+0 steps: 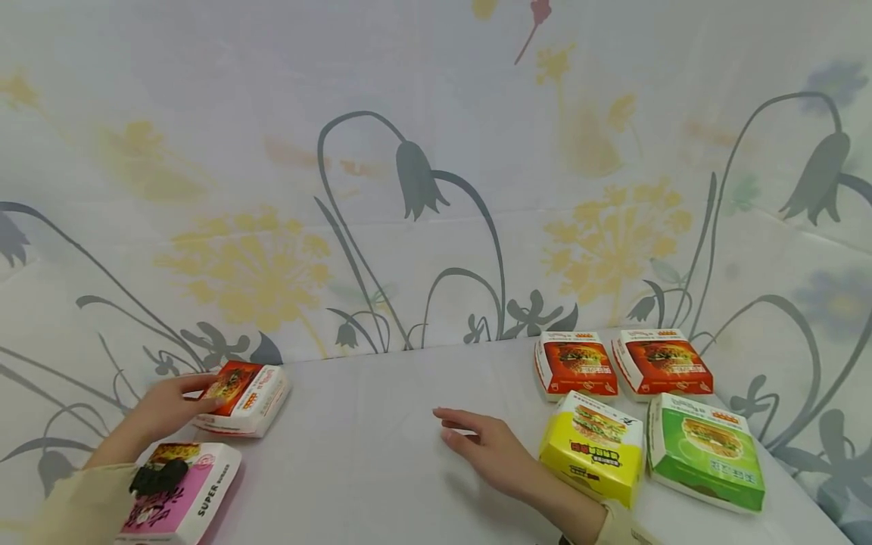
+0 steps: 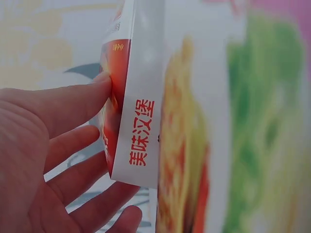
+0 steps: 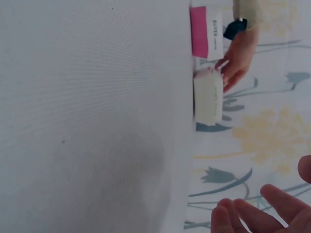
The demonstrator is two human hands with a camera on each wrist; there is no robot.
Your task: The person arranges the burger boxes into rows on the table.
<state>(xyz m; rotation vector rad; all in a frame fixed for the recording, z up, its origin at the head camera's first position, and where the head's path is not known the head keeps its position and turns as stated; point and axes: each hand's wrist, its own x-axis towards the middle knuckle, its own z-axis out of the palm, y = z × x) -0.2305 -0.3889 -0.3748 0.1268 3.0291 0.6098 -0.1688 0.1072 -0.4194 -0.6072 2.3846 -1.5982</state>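
Head view: left hand point(image 1: 166, 409) loosely touches a red box point(image 1: 253, 397), likely positioning it; next calls for gentle release; right hand point(image 1: 488, 448) hovers empty, relaxed.

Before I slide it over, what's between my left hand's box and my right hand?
Bare table lies between the box and your right hand, in the head view.

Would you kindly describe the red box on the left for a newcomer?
On the white table, go to the left side. Just beyond the pink box sits the red box, touched by the left hand; unlike its pink neighbour, its top is red.
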